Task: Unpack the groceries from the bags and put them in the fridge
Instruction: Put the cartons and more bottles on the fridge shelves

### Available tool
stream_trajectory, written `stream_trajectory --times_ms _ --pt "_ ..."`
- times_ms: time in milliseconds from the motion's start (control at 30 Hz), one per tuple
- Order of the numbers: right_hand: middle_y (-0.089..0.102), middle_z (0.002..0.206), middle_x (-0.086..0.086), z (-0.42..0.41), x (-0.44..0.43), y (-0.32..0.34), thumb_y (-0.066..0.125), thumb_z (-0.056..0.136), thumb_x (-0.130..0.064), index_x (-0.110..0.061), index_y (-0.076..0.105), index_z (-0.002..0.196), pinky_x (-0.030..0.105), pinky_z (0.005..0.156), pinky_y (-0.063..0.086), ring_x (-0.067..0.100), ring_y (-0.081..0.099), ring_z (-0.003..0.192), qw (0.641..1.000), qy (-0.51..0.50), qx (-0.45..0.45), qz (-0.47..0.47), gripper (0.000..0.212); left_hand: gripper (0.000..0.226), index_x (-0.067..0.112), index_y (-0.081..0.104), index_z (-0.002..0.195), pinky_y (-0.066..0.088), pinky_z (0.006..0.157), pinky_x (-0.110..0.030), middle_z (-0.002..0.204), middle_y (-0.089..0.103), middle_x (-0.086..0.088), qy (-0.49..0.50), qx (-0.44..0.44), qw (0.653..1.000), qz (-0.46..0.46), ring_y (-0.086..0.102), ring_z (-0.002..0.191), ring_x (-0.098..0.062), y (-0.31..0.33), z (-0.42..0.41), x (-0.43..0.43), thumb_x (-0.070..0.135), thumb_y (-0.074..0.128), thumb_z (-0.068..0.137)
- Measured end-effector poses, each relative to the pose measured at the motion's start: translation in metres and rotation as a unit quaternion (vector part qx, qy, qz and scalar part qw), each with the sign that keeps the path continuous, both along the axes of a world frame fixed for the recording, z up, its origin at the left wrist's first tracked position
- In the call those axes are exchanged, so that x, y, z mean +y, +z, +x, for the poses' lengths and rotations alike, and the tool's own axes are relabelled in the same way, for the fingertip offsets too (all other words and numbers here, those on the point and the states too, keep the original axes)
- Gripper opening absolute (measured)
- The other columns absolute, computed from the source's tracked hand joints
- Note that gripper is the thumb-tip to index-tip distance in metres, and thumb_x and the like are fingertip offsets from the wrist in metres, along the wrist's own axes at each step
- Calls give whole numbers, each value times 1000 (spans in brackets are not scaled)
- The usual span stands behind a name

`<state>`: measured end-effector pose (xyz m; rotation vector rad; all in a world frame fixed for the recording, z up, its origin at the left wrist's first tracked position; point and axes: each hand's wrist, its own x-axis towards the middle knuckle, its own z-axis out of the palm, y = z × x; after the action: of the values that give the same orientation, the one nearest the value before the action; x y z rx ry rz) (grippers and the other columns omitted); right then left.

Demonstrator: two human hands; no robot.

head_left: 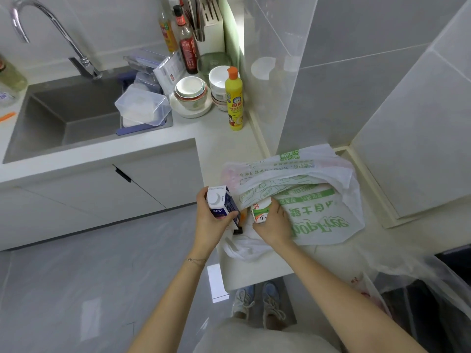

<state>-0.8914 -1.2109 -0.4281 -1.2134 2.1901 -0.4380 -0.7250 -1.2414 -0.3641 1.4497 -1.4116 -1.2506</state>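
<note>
While the unpacking was plainly under way, none of it had reached the fridge, which did not appear anywhere in the frame. At lower centre the left hand [212, 222] had its fingers wrapped closed around a small blue-and-white carton [222, 203], held upright just off the counter's near edge and clear of the bags. Just to its right, the right hand [274, 225] was closed on a green-and-white carton [260, 211] that sat at the mouth of the white bag with green print [316, 200], half under the plastic; its fingers curled over the carton's far side, so the grip looked firm, though the fingertips themselves were hidden. That bag lay slumped across the counter [224, 149] at centre right, and whether more goods remained inside could not be told through the folds. A second, clearer bag [397, 271] hung at the lower right corner, its contents dark and unclear. So, as a judgement: one item was out, a second was coming out, and the carrying to the fridge and the rest of both bags lay ahead. Farther off, a yellow bottle [234, 100] stood mid-counter, stacked bowls [191, 94] sat beside it, and the sink [63, 118] filled the upper left.
</note>
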Motion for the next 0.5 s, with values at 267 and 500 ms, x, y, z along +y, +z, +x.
stream_trajectory --times_ms 267,500 --pt "49 123 6 -40 14 36 77 70 -23 -11 40 133 29 86 36 23 40 117 990 -61 -75 -104 74 84 27 34 131 46 96 -17 125 47 22 -69 10 997 -24 50 118 4 9 -25 -10 -1 83 68" --pt "50 111 -2 -76 36 48 83 66 -26 -15 48 118 29 85 34 20 39 112 984 -110 -59 -130 64 78 23 36 128 49 90 -21 123 49 13 -197 8 980 -24 53 114 -3 2 -59 -8 -3 79 69"
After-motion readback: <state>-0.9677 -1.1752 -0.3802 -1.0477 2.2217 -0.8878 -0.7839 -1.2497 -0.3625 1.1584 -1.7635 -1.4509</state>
